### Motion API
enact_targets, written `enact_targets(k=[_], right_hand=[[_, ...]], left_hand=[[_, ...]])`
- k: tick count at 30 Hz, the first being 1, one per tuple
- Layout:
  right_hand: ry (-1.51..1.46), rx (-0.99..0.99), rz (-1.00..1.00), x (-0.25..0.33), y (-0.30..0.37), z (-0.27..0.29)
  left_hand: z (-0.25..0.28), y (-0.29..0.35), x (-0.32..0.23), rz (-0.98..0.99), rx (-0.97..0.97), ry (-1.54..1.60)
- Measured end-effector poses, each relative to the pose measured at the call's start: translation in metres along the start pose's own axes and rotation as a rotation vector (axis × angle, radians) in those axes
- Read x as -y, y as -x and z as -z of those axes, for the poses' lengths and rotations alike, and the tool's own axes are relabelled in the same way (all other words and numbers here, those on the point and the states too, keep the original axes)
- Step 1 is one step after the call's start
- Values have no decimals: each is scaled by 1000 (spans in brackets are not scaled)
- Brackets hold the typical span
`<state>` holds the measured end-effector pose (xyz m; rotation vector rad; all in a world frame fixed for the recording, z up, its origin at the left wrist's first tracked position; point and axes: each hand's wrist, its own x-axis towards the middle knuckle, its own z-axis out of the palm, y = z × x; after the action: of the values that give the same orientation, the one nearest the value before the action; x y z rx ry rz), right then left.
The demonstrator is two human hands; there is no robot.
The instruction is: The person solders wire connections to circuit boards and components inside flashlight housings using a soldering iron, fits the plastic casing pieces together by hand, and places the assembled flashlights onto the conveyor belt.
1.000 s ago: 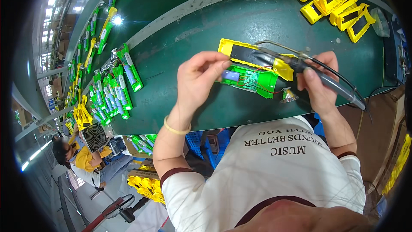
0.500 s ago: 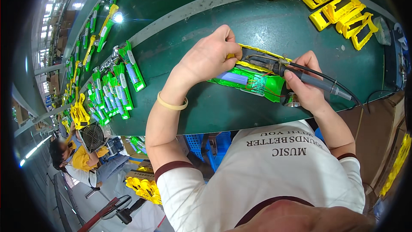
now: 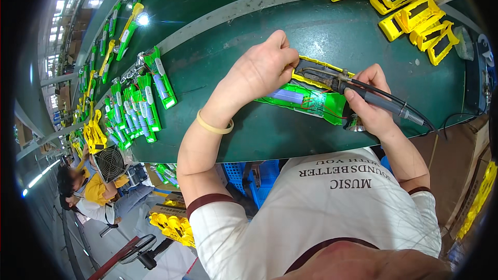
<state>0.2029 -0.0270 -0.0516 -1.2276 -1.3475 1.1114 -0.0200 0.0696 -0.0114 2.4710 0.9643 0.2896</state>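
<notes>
My left hand (image 3: 267,67) is closed, thumb and fingers pinched at the left end of a yellow casing half (image 3: 315,67) with a dark panel. Wrapped in my right hand (image 3: 372,101) is a soldering iron (image 3: 381,101) with a black handle and cable; its metal end points left across the yellow casing. Just below, nearer me, lies a green casing half (image 3: 332,108) holding a blue cylindrical battery (image 3: 286,96), thin red wires and a circuit board. A shiny round lamp reflector (image 3: 355,123) sits at its right end, under my right hand. The iron's tip is hard to make out.
Yellow casing halves (image 3: 410,18) are heaped at the far right. Several green casings (image 3: 132,109) with batteries lie left on the green table (image 3: 233,140). A raised grey strip (image 3: 244,8) crosses behind. Cable (image 3: 461,119) trails right. Another person (image 3: 98,192) works at far left.
My left hand has shifted slightly to the right, still pinched at the yellow casing. The view has moved a little. My right hand keeps its hold on the soldering iron.
</notes>
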Motion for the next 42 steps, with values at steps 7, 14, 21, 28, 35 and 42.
enact_targets(k=[7,14,21,28,35,42], right_hand=[[17,-15,-22,5,0,-1],[-90,-19,-141,11,2,-3],[-117,-12,-136,10,4,-2],[-317,-32,-110,17,11,9],[-308,-312,36,15,13,47],[-315,-369,7,-3,17,59]], left_hand=[[3,1,1,-20,10,61],[4,-3,-4,-14,88,-64],[3,-1,-9,25,75,-96],[3,-1,-12,30,64,-98],[4,0,-13,50,69,-94],[6,-1,-15,46,90,-116]])
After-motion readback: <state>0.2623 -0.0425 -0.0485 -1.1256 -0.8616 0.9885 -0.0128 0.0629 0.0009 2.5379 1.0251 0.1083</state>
